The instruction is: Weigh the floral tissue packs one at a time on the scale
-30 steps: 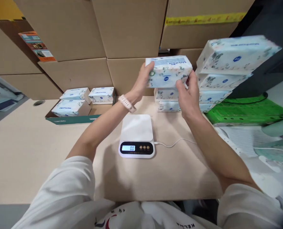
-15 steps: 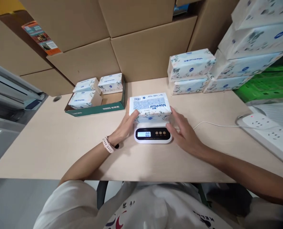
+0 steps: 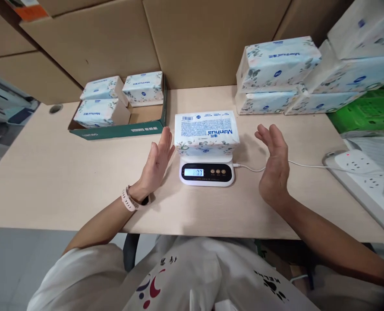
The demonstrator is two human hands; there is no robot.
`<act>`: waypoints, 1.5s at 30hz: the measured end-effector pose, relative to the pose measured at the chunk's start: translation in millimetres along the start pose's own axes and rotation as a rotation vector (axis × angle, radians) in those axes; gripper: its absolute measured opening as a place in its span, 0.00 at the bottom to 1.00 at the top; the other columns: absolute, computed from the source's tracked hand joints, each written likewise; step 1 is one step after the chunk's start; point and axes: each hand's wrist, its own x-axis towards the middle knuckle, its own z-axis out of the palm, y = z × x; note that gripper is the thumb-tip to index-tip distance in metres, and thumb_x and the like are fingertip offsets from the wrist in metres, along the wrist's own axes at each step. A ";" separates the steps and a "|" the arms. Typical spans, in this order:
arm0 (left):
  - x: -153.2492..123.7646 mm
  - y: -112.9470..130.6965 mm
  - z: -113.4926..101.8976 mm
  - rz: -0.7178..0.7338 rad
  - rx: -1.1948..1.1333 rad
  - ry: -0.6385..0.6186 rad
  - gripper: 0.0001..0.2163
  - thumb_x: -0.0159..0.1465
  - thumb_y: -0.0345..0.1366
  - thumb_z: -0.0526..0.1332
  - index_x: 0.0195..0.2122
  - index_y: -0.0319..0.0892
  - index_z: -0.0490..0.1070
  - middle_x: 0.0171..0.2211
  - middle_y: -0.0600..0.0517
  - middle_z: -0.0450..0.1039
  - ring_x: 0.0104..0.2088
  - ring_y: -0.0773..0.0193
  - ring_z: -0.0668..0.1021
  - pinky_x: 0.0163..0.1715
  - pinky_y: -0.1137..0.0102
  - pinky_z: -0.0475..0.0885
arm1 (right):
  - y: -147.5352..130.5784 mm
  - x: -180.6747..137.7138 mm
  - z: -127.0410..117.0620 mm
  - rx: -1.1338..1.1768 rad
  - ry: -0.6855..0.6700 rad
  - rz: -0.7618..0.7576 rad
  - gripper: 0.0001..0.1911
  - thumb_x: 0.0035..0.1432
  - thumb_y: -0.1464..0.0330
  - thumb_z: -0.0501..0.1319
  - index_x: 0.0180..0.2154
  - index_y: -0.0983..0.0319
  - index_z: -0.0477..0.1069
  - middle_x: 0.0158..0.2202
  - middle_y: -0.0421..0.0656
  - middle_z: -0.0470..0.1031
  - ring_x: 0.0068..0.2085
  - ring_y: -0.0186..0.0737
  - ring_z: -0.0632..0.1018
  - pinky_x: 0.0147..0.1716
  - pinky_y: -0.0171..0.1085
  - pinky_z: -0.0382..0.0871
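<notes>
White-and-blue floral plastic-wrapped Manhua pack [image 3: 206, 129]: sitting on flat white plastic scale [image 3: 206, 183], centre of frame; free of both hands.
Blue-lit digital display [image 3: 193, 172]: figures blurred, possibly 0.0; no settled weight legible.
Left hand [image 3: 156, 166]: holding nothing; palm flat, fingers extended, just beside pack's left side, left of centre.
Right hand [image 3: 274, 166]: holding nothing; palm turned inward, fingers lightly bent, well apart from pack, right of centre.
Placement on scale: judged complete, from pack at rest and hands off.
Weight reading: judged outstanding.
Shallow dark-green cardboard tray [image 3: 117, 131]: upper left of frame; containing three matching floral packs [image 3: 96, 113], two at left, one at back right; brown cardboard floor showing at front right.
Stacked floral packs [image 3: 278, 65]: upper right, not on scale; pile two high beside taller pile cut off by frame edge.
Bright-green plastic crate [image 3: 366, 112]: right edge of frame; contents not discernible.
Large brown cardboard boxes [image 3: 211, 43]: across top of frame; contents hidden.
Long white power strip [image 3: 366, 172]: lower right of crate; thin white cable [image 3: 250, 168] running rightward from scale.
</notes>
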 end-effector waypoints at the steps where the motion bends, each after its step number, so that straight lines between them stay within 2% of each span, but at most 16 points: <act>1: -0.1 -0.7 -0.3 0.003 -0.008 -0.006 0.39 0.71 0.71 0.42 0.79 0.61 0.47 0.82 0.63 0.31 0.82 0.57 0.40 0.81 0.53 0.42 | -0.3 -0.3 -0.9 0.011 -0.005 0.006 0.29 0.76 0.51 0.48 0.74 0.39 0.55 0.74 0.38 0.67 0.71 0.51 0.73 0.73 0.67 0.62; 6: -1.7 -3.1 -2.5 0.009 -0.008 -0.019 0.38 0.71 0.70 0.43 0.79 0.61 0.49 0.82 0.64 0.35 0.82 0.56 0.40 0.81 0.53 0.42 | -2.8 0.1 -5.6 0.049 -0.007 0.048 0.28 0.77 0.54 0.48 0.74 0.40 0.58 0.73 0.39 0.67 0.72 0.52 0.71 0.75 0.68 0.58; 11: -2.4 -1.0 -2.8 -0.002 -0.038 -0.022 0.38 0.71 0.70 0.44 0.78 0.61 0.52 0.81 0.66 0.38 0.82 0.51 0.39 0.82 0.50 0.42 | -4.2 1.0 -7.6 0.033 -0.033 0.046 0.28 0.76 0.56 0.48 0.74 0.41 0.58 0.73 0.41 0.68 0.73 0.54 0.71 0.74 0.67 0.60; 15: -2.3 -1.2 -3.1 -0.023 -0.038 -0.013 0.37 0.70 0.71 0.45 0.76 0.63 0.55 0.80 0.65 0.45 0.82 0.51 0.41 0.82 0.49 0.43 | -8.0 0.9 -7.7 -0.003 -0.040 0.117 0.29 0.75 0.54 0.48 0.73 0.41 0.59 0.73 0.42 0.68 0.74 0.56 0.69 0.71 0.66 0.65; 18: -2.4 -2.2 -3.6 -0.025 -0.040 -0.008 0.37 0.71 0.70 0.45 0.76 0.63 0.56 0.80 0.64 0.48 0.82 0.51 0.41 0.82 0.49 0.43 | -8.8 1.0 -7.7 0.016 -0.040 0.115 0.29 0.75 0.53 0.48 0.73 0.41 0.60 0.72 0.42 0.69 0.74 0.57 0.69 0.71 0.68 0.65; 29: -2.5 -3.6 -4.5 -0.027 -0.047 -0.017 0.37 0.71 0.70 0.45 0.77 0.60 0.56 0.80 0.63 0.48 0.82 0.51 0.44 0.82 0.50 0.44 | -4.9 -0.2 -9.1 0.038 -0.073 0.121 0.29 0.75 0.55 0.48 0.73 0.41 0.60 0.72 0.42 0.69 0.72 0.54 0.72 0.74 0.64 0.60; 34: -1.7 -3.2 -2.5 -0.039 -0.035 -0.004 0.37 0.70 0.71 0.45 0.75 0.62 0.59 0.80 0.65 0.48 0.82 0.51 0.43 0.82 0.50 0.44 | -6.5 -2.2 -10.6 -0.030 -0.158 0.163 0.31 0.75 0.50 0.44 0.75 0.41 0.55 0.76 0.39 0.63 0.77 0.52 0.64 0.78 0.63 0.52; 37: -1.4 -3.2 -1.6 -0.042 -0.039 -0.001 0.38 0.70 0.71 0.45 0.75 0.60 0.59 0.80 0.64 0.48 0.82 0.51 0.43 0.82 0.50 0.43 | -6.5 -2.5 -10.7 -0.015 -0.172 0.161 0.31 0.75 0.49 0.44 0.76 0.39 0.54 0.77 0.36 0.61 0.79 0.51 0.60 0.79 0.62 0.47; 41: -1.5 -3.3 -1.5 -0.045 -0.048 0.000 0.37 0.70 0.70 0.45 0.75 0.60 0.60 0.80 0.64 0.47 0.82 0.51 0.42 0.82 0.50 0.43 | -7.0 -1.5 -11.4 -0.013 -0.178 0.166 0.33 0.75 0.48 0.43 0.76 0.41 0.51 0.78 0.39 0.59 0.79 0.52 0.59 0.79 0.64 0.49; 45: -1.2 -3.8 -1.8 -0.047 -0.042 0.000 0.38 0.70 0.70 0.45 0.75 0.59 0.60 0.80 0.64 0.47 0.82 0.51 0.43 0.82 0.51 0.44 | -4.9 -1.4 -11.8 -0.005 -0.171 0.154 0.32 0.75 0.49 0.43 0.76 0.40 0.52 0.77 0.37 0.60 0.79 0.52 0.61 0.79 0.63 0.50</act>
